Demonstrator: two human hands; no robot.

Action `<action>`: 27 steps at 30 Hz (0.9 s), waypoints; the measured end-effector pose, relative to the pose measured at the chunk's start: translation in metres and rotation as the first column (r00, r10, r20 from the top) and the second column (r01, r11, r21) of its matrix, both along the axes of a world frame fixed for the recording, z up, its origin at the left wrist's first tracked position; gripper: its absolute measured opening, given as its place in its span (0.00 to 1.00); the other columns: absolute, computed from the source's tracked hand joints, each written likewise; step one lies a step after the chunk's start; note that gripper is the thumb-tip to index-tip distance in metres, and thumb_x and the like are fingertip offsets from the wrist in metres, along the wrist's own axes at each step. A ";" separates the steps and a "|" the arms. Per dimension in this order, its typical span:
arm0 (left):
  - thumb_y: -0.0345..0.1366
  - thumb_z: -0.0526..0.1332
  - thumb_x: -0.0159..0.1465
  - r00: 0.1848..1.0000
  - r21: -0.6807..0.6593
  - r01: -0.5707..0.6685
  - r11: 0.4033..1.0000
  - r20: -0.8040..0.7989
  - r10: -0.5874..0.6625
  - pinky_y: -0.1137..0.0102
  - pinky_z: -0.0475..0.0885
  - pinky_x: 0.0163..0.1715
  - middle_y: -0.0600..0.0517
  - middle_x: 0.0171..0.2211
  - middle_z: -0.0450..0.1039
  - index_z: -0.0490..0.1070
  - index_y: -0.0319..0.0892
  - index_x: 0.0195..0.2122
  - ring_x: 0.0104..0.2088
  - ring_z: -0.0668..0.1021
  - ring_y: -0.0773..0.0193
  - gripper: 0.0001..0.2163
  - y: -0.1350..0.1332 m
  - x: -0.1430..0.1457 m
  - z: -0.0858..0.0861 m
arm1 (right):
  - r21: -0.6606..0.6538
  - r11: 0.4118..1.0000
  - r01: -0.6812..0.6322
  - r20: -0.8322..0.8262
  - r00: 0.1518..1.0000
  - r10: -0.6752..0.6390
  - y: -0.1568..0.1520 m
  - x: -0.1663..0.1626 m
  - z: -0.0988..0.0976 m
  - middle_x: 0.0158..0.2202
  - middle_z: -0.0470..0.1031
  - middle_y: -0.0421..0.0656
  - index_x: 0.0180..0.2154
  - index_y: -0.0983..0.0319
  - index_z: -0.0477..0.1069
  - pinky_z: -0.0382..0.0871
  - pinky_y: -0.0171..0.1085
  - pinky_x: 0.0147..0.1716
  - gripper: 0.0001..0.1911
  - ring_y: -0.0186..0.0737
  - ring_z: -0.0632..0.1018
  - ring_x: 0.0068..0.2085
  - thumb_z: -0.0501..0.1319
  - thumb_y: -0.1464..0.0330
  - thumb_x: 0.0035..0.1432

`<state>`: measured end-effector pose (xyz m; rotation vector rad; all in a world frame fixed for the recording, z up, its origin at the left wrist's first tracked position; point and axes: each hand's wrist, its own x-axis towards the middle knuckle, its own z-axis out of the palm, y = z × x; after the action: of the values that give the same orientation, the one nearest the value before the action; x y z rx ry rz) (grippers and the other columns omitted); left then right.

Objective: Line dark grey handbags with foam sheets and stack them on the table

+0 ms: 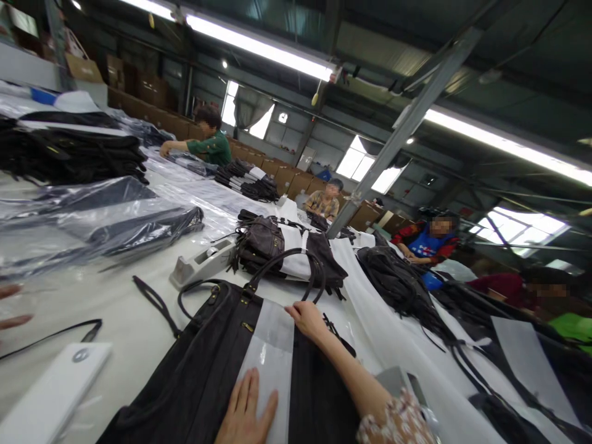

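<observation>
A dark handbag [203, 370] lies flat on the white table in front of me, its handles [282, 262] pointing away. A white paper strip [271, 354] runs down the bag's middle. My left hand [245, 410] lies flat and open on the near end of the strip, fingers stretched out. My right hand [308, 317], on a bare forearm with a floral sleeve, rests at the far end of the strip near the bag's top. Its fingers are curled down onto the strip's edge.
A grey tape dispenser [201, 262] stands beyond the bag, a white flat box [50, 394] and a black strap [55, 333] to the left. Another person's fingertips [12, 308] show at the left edge. Plastic-wrapped bags [115, 228] and stacked handbags [287, 253] cover the table; co-workers [428, 243] sit along it.
</observation>
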<state>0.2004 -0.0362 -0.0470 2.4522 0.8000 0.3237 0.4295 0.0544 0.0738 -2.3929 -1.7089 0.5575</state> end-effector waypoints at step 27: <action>0.37 0.49 0.64 0.825 0.022 -0.472 0.881 0.365 0.432 0.60 0.64 0.60 0.43 0.58 0.66 0.59 0.37 0.61 0.58 0.68 0.56 0.24 0.042 -0.039 0.105 | 0.143 0.987 0.074 0.057 0.995 -0.083 -0.061 -0.079 -0.050 0.36 0.78 0.48 0.35 0.64 0.72 0.67 0.35 0.40 0.14 0.41 0.79 0.40 0.47 0.70 0.62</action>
<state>0.1612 0.0055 0.0584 2.1749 1.2224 0.9789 0.3505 -0.0062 0.0243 -2.3888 -1.6114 0.3411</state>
